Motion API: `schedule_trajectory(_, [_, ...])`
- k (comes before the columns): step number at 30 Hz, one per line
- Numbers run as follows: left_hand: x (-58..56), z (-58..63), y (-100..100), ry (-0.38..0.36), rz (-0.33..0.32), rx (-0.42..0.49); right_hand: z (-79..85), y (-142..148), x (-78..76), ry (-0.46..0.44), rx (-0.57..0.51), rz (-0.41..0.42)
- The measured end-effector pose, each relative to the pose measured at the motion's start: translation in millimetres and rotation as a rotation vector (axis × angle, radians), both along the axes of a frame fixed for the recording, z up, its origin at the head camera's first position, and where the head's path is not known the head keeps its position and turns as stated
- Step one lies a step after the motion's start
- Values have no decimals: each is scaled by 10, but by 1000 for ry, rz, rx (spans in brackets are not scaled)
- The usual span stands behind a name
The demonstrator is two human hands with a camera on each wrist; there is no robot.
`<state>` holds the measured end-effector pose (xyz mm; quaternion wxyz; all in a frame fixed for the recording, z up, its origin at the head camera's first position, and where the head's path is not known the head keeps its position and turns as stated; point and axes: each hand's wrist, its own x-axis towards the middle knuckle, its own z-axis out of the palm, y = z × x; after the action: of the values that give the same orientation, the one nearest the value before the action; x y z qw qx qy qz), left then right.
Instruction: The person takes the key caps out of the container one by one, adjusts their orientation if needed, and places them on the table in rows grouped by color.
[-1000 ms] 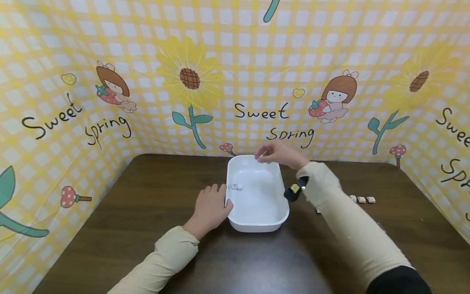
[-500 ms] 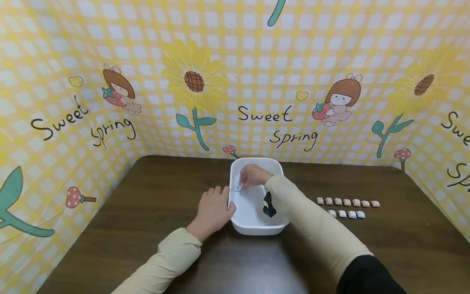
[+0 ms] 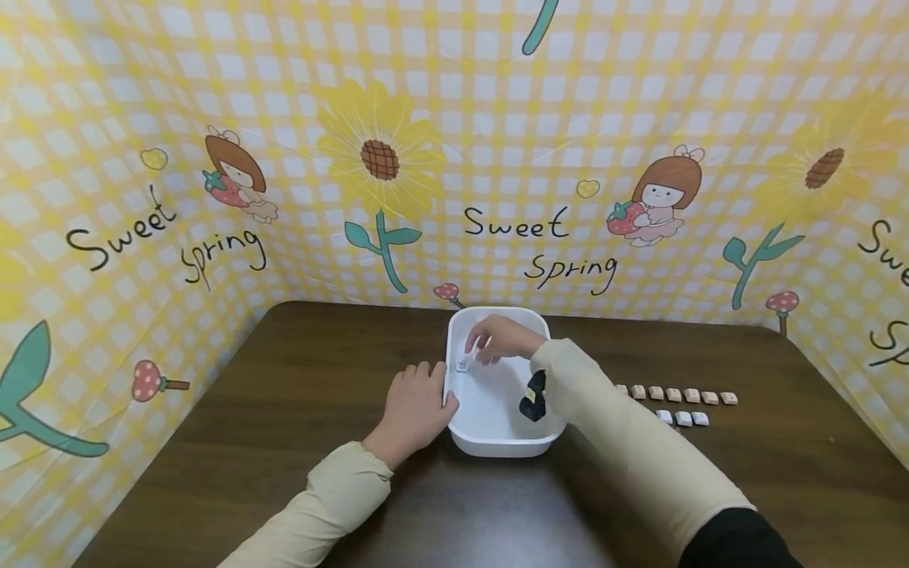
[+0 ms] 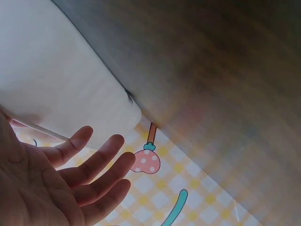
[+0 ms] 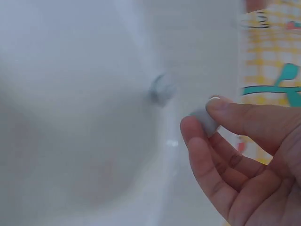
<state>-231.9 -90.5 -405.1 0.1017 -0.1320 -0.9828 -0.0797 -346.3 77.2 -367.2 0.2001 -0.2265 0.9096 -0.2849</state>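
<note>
A white rectangular basin [image 3: 500, 448] stands on the table. My left hand [image 3: 412, 412] rests against its left wall, thumb at the rim; in the left wrist view the fingers [image 4: 101, 167] lie spread and loosely bent, holding nothing. Inside the basin is my right hand [image 3: 506, 338]. Its thumb and fingertips pinch a small whitish keycap [image 5: 206, 122], mostly covered by the fingers in the right wrist view. Another white keycap [image 3: 461, 366], with dark marks on top, lies by the basin's left wall; it appears blurred in the right wrist view.
To the right of the basin, several keycaps [image 3: 692, 395] form a back row. A shorter front row of white keycaps [image 3: 683, 419] is partly hidden by my right sleeve. A yellow checked cloth [image 3: 511, 142] hangs behind the dark wooden table [image 3: 234, 410].
My right hand went from over the basin's back rim down to the keycaps at its left wall. It now pinches one and has drawn slightly right. My left hand stays put.
</note>
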Motion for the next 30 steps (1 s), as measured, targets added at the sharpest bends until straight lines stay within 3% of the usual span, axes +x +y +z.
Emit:
schedule_trajectory(3, [0,-1,-1,-12,1,-2,106,111,90,-31,-76,-2])
schedule_trajectory(14, [3,9,0,-18,-5,2,287,375,436,16,-206,-70])
schedule_trajectory(24, [5,7,11,-12,-9,2,375,764,652,263,-223,-39])
schedule_trajectory(30, [-1,-1,0,-10,-4,5,389,1175,772,321,-278,-89])
